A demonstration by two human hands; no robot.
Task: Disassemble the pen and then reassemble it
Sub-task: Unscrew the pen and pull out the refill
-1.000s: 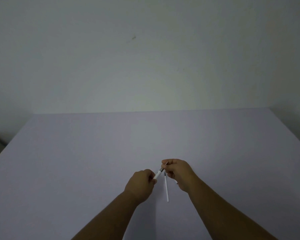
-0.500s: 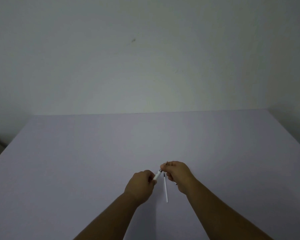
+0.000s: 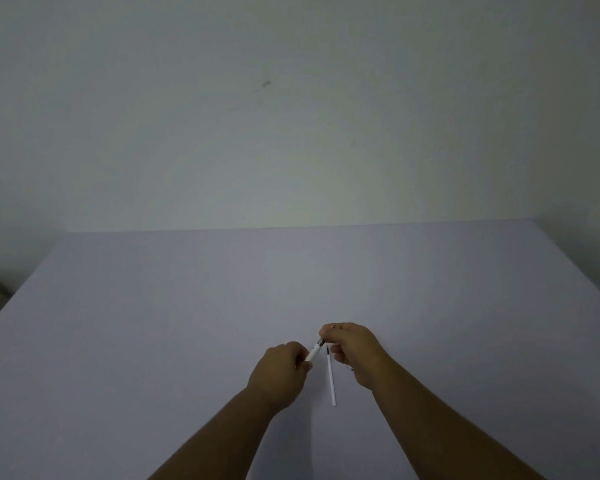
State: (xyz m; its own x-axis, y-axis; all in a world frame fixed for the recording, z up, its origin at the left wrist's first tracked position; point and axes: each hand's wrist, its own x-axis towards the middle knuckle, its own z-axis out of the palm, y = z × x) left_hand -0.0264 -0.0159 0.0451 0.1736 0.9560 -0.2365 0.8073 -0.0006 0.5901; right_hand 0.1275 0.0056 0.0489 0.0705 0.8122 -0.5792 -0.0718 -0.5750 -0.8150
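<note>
1. White plastic, round and slim: we see the barrel slanting up between both hands over the table.
2. We see the left hand wrapped in a fist round the barrel's lower end.
3. We see the right hand pinching the barrel's dark, metallic-looking upper tip with curled fingers.
4. We see the refill, a thin straight white tube with a dark tip, lying on the table just beside the right hand.
5. We see the table as a smooth, matte, pale lilac sheet; behind it stands a plain wall.
</note>
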